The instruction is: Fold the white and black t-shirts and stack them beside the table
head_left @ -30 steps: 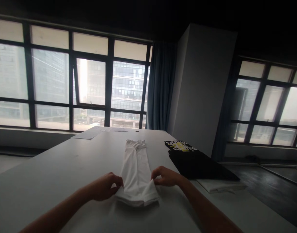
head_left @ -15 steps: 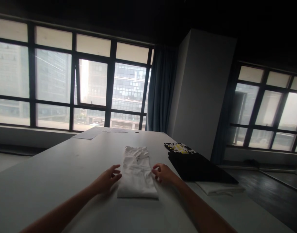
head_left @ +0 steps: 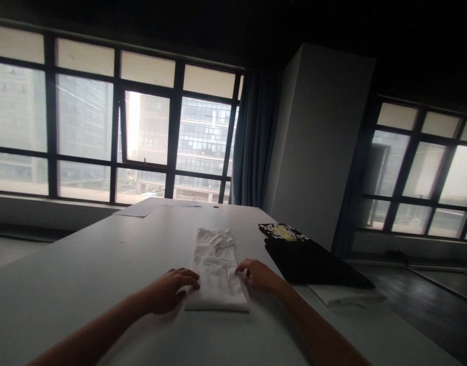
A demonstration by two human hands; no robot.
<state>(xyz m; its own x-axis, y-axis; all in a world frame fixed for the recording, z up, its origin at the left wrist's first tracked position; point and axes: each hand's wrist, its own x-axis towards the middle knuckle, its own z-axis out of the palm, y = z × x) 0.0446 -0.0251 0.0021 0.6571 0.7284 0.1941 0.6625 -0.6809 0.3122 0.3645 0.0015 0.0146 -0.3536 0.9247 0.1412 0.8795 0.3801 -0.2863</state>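
We see the folded white garment (head_left: 217,272) lying flat on the bench (head_left: 84,264), its long axis running away from us toward the windows. Our left hand (head_left: 168,295) and right hand (head_left: 258,274) rest at its near sides, fingers loosely curled and touching the edges, gripping nothing. The black garment's (head_left: 309,256) yellow-and-white print is unreadable.

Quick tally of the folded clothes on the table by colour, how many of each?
White: 2, the folded white garment between the hands, and a white piece under the black one.
Black: 1, the black garment with a yellow print.
Total: 3, all on the table.
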